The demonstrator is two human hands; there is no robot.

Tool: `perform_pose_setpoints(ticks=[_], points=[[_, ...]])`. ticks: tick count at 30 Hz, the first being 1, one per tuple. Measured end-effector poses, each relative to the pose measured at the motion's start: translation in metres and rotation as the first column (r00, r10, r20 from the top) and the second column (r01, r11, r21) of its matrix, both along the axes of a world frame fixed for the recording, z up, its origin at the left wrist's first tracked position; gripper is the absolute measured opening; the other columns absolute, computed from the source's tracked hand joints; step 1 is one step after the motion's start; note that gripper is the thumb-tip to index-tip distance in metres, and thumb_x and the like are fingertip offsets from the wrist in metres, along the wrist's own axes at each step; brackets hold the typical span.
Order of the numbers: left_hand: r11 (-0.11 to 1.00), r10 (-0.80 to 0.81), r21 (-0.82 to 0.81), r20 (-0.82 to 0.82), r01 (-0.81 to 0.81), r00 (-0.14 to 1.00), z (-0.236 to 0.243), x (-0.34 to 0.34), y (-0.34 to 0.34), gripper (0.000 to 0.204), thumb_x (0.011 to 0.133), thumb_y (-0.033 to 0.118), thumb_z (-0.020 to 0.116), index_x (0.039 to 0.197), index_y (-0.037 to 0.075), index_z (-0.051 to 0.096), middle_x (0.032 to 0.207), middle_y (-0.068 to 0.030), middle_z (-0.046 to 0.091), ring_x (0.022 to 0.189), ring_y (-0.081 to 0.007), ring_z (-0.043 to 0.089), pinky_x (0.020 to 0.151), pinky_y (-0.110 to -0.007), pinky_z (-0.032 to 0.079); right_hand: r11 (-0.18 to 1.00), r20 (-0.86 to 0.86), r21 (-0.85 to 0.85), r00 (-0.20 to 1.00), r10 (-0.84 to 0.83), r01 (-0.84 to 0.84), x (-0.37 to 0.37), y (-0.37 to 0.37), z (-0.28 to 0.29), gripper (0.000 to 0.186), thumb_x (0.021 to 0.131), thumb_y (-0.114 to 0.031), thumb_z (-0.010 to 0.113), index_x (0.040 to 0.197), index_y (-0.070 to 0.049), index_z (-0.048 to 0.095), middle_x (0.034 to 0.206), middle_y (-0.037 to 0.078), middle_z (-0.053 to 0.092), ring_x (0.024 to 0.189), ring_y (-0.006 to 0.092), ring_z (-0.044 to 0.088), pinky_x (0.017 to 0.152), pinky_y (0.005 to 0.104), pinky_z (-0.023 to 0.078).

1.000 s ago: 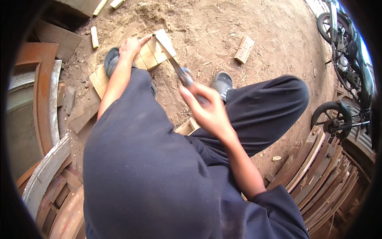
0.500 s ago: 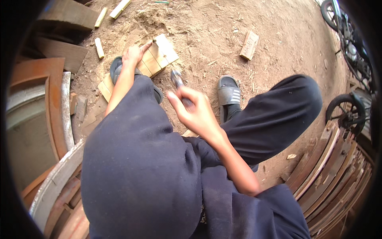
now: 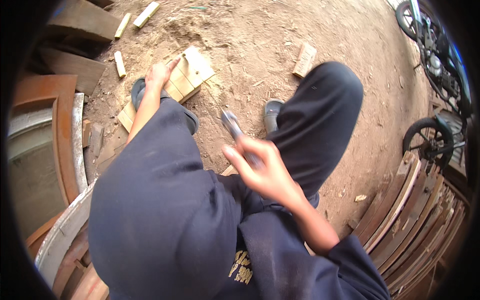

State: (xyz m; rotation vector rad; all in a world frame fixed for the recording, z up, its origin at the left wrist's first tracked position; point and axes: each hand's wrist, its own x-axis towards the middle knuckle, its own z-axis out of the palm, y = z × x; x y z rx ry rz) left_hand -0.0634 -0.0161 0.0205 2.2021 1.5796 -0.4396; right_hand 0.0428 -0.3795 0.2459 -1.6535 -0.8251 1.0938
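A pale slatted wooden board (image 3: pixel 186 80) lies slanted over the ground, passing by my left foot. Its far end has dark spots. My left hand (image 3: pixel 158 75) grips the board along its left edge, one digit stretched across the top towards a dark spot; the other fingers are mostly hidden. My right hand (image 3: pixel 267 167) is closed round the handle of a hammer (image 3: pixel 231 124), blurred by motion. The hammer's metal head is up in the air, apart from the board and to the right of it.
Small wood offcuts (image 3: pixel 146 15) lie at the far left, with another wood block (image 3: pixel 304 60) at the far right. A brown wooden frame (image 3: pixel 64 110) leans on the left. Stacked planks (image 3: pixel 395 205) and a motorcycle (image 3: pixel 435 65) stand on the right. A grey sandal (image 3: pixel 271 112) shows beyond my right knee.
My right hand and the hammer have drawn back towards me, away from the board. My right knee has swung inward to the left. The left hand stays on the board.
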Motion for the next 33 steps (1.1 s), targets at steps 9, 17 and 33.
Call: perform_pose_setpoints(ticks=[9,17,33], points=[[0.998,0.011,-0.062,-0.046,-0.014,0.999,0.006,0.006,-0.026,0.094,0.081,0.083,0.037,0.114,0.001,0.068,0.124,-0.0227,0.061,0.121,-0.0373,0.054,0.1,-0.046,0.042,0.997,0.003,-0.078,1.0,0.015,-0.014,0.007,0.06,-0.04,0.032,0.095,-0.018,0.061,0.072,0.002,0.049,0.062,0.0,0.04,0.062,0.0062,0.039,0.055,0.0271,0.035],[0.999,-0.009,-0.033,0.003,0.009,1.0,0.012,0.0,-0.022,0.091,0.086,0.078,0.035,0.104,-0.005,0.069,0.118,-0.0277,0.061,0.117,-0.041,0.056,0.099,-0.049,0.042,0.997,-0.004,-0.071,0.999,0.033,-0.033,0.02,-0.006,0.007,0.025,0.09,-0.015,0.066,0.074,0.0,0.056,0.055,0.012,0.052,0.051,0.0116,0.051,0.051,0.0302,0.041],[0.997,0.012,-0.079,-0.025,-0.014,1.0,0.007,0.005,-0.024,0.094,0.081,0.083,0.035,0.109,0.0,0.068,0.113,-0.023,0.066,0.113,-0.0378,0.06,0.096,-0.048,0.044,0.995,0.04,-0.098,0.998,0.038,-0.033,0.013,0.076,-0.05,0.029,0.092,-0.018,0.064,0.074,0.001,0.052,0.059,0.009,0.044,0.055,0.0117,0.039,0.051,0.0308,0.036]])
